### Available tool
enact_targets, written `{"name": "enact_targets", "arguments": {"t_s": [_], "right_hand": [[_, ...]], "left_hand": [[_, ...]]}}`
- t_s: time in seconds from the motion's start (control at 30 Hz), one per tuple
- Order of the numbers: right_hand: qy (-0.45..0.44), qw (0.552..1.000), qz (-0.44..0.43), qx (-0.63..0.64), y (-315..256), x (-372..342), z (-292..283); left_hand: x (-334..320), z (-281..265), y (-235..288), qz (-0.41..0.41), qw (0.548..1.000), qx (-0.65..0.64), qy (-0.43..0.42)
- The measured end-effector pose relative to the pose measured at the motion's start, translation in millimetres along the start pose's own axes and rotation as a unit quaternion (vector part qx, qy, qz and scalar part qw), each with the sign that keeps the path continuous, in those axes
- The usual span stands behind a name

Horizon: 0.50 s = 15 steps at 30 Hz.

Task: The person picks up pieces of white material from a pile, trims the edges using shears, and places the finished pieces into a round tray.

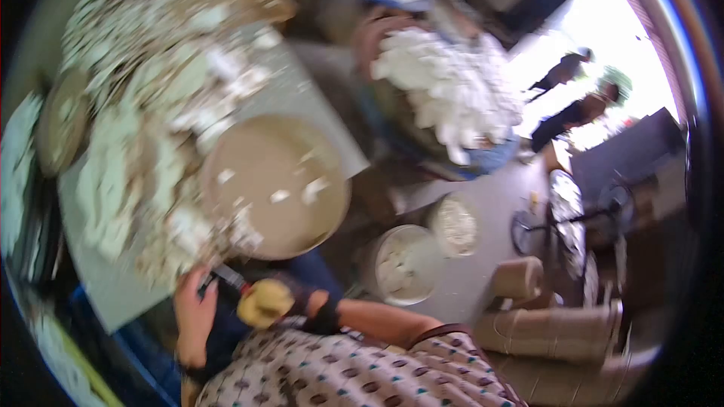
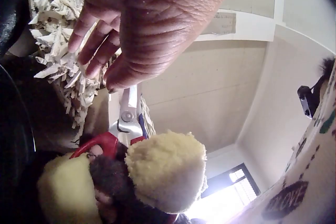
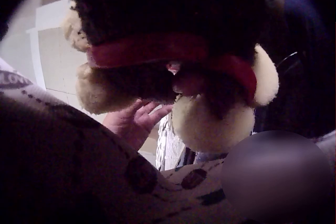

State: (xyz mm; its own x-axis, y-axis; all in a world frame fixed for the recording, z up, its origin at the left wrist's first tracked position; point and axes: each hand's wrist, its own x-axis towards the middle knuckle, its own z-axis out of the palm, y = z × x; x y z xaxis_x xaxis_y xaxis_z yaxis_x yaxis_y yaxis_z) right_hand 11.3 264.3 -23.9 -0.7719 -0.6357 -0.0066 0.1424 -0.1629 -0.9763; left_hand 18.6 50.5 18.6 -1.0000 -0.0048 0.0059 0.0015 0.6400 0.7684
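In the head view, a round tan basin (image 1: 260, 151) with a few white scraps in it is shown on a light grey surface (image 1: 113, 294), beside a broad heap of off-white strips (image 1: 113, 188). Two buckets (image 1: 407, 264) on the floor, a heaped tub (image 1: 452, 87) and two people (image 1: 573, 117) by the bright doorway are seen from there alone. The red-handled shears (image 2: 127, 113) are blurred in that view, but in the left wrist view their pivot and blade are plainly shown, near the strips. Their handles are held in the closed grip of the right hand (image 2: 110, 179), which is wrapped in dark fuzzy material with yellow foam pads (image 2: 168, 174). The left hand (image 2: 157, 29) is held just above the blade, its grip loose and its fingers extended. In the right wrist view, the red handles are shown in shadow, with the left hand beyond.
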Motion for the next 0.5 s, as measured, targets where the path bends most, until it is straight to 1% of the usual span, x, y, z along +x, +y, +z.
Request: {"name": "enact_targets", "arguments": {"t_s": [0.03,0.07,0.1,0.13,0.17,0.2,0.23,0.27,0.3,0.37,0.47,0.5], "right_hand": [[-0.005,0.994,0.04,0.105,3,-5,-1],[-0.019,0.983,0.092,0.161,13,-9,-8],[0.029,0.96,0.133,0.245,44,-19,-11],[0.085,0.926,0.165,0.328,74,-29,-15],[0.047,0.966,0.12,0.223,87,-21,-20],[0.066,0.959,0.123,0.246,55,-11,-12],[0.085,0.951,0.125,0.268,23,1,-4],[0.111,0.93,0.124,0.329,11,6,0],[0.062,0.891,0.139,0.427,1,9,-2],[0.12,0.905,0.107,0.393,5,5,-3],[0.123,0.934,0.053,0.331,43,3,-18],[0.144,0.929,0.075,0.334,41,2,-17]], "left_hand": [[1,-3,3,0.006,0.999,-0.049,0.007],[1,-7,5,-0.016,0.998,-0.055,0.02],[2,-9,-3,-0.004,0.998,-0.045,0.044],[1,-14,-8,-0.016,0.999,-0.026,0.036],[-1,-19,-8,-0.012,0.998,-0.03,0.048],[-3,-25,-12,0.006,0.997,-0.046,0.062],[-2,-28,-17,-0.03,0.996,-0.056,0.062],[-4,-31,-22,-0.04,0.995,-0.064,0.067],[-5,-33,-24,-0.044,0.994,-0.056,0.077],[-3,-36,-28,-0.042,0.994,-0.042,0.09],[5,-38,-26,-0.065,0.993,-0.068,0.074],[11,-38,-23,-0.054,0.995,-0.045,0.067]]}}
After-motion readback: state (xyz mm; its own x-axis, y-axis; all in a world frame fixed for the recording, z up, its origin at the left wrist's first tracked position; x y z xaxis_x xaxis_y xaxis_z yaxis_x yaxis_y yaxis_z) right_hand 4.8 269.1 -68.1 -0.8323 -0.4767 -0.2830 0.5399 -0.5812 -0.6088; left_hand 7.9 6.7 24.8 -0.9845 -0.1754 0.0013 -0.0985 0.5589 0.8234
